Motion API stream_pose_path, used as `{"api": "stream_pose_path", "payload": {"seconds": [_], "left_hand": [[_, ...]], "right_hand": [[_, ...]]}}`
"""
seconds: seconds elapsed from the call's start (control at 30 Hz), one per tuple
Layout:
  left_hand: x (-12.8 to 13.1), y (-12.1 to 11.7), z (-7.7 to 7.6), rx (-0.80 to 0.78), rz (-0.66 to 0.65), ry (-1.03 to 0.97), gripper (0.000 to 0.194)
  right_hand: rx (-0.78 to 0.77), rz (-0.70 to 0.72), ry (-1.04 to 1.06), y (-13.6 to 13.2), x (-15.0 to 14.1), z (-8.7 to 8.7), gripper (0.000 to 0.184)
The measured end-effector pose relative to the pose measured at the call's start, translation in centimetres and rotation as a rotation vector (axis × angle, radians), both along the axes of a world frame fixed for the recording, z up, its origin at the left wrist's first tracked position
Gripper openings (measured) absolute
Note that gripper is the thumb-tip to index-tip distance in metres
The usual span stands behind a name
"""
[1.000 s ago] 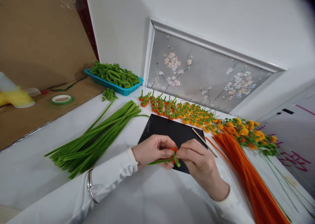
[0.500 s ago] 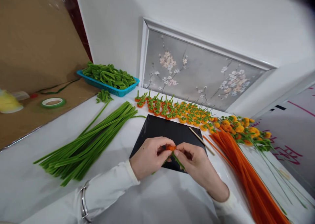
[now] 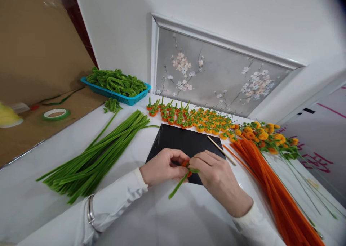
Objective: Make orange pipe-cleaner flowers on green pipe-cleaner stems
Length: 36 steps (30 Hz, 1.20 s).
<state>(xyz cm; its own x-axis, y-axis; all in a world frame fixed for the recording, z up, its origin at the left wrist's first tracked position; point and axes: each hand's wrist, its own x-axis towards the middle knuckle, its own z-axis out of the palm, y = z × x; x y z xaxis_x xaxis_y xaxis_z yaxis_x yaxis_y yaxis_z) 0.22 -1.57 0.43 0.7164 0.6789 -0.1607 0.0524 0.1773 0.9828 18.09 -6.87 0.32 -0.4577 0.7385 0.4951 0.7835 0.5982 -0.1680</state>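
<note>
Between my two hands is a small orange pipe-cleaner flower (image 3: 185, 164) with a green pipe cleaner (image 3: 177, 187) at its underside. My left hand (image 3: 164, 168) is closed on the flower from the left, thumb and fingers pinching it. From the right, my right hand (image 3: 217, 177) pinches the green pipe cleaner close against the flower; its fingertips are partly hidden. One end of the green strand sticks out toward me, below my left thumb. Both hands are over the near part of a black board (image 3: 186, 141) on the white table.
Green pipe cleaners (image 3: 100, 156) lie at left, orange ones (image 3: 273, 192) at right. Behind the board stand rows of small orange and yellow flowers (image 3: 205, 120). A blue basket (image 3: 129, 99) holds bent green pieces. A wooden stick (image 3: 221, 150) crosses the board's right edge; green tape (image 3: 56, 114) lies far left.
The flower has been turned in my fingers, and the green end now points down toward me. My right hand has shifted its pinch on the green pipe cleaner. The view has swung slightly right.
</note>
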Motion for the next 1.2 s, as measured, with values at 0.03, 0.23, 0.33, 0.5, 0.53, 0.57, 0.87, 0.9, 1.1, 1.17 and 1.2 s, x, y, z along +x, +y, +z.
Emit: {"api": "stream_pose_path", "payload": {"seconds": [0.03, 0.23, 0.33, 0.5, 0.53, 0.57, 0.87, 0.9, 1.1, 1.17, 1.2], "left_hand": [[0.0, 0.0, 0.0, 0.007, 0.001, -0.002, 0.020], [-0.2, 0.1, 0.4, -0.071, 0.024, -0.046, 0.025], [-0.2, -0.2, 0.8, -0.142, 0.035, -0.059, 0.025], [-0.1, -0.3, 1.0, -0.075, 0.116, -0.051, 0.025], [-0.1, -0.3, 1.0, -0.048, 0.130, -0.050, 0.025], [0.0, -0.2, 0.9, -0.021, 0.145, -0.051, 0.024], [0.3, -0.3, -0.5, 0.499, 0.277, 0.010, 0.013], [0.2, -0.3, -0.6, 0.558, 0.291, 0.036, 0.014], [0.1, -0.8, -0.3, 0.686, 0.314, 0.129, 0.020], [0.1, -0.8, -0.2, 0.702, 0.319, 0.145, 0.020], [0.1, -0.8, -0.2, 0.707, 0.321, 0.148, 0.020]], "right_hand": [[-0.034, -0.013, 0.078, 0.1, -0.1, -0.1, 0.022], [-0.250, -0.120, 0.494, 0.3, 0.4, 0.3, 0.012], [-0.314, -0.174, 0.548, -0.1, 0.8, 0.7, 0.015], [-0.479, -0.134, 0.605, -0.6, 0.4, 0.9, 0.012], [-0.514, -0.112, 0.624, -0.7, 0.3, 0.8, 0.010], [-0.541, -0.090, 0.639, -0.7, 0.2, 0.8, 0.009], [-0.848, -0.095, 0.825, -0.7, -1.4, -0.2, 0.031], [-0.835, -0.121, 0.831, -0.7, -1.7, -0.3, 0.030], [-0.681, -0.192, 0.781, -0.7, -2.1, -0.2, 0.018], [-0.676, -0.207, 0.818, -0.6, -1.9, 0.1, 0.017], [-0.693, -0.209, 0.850, -0.6, -1.9, 0.2, 0.017]]}}
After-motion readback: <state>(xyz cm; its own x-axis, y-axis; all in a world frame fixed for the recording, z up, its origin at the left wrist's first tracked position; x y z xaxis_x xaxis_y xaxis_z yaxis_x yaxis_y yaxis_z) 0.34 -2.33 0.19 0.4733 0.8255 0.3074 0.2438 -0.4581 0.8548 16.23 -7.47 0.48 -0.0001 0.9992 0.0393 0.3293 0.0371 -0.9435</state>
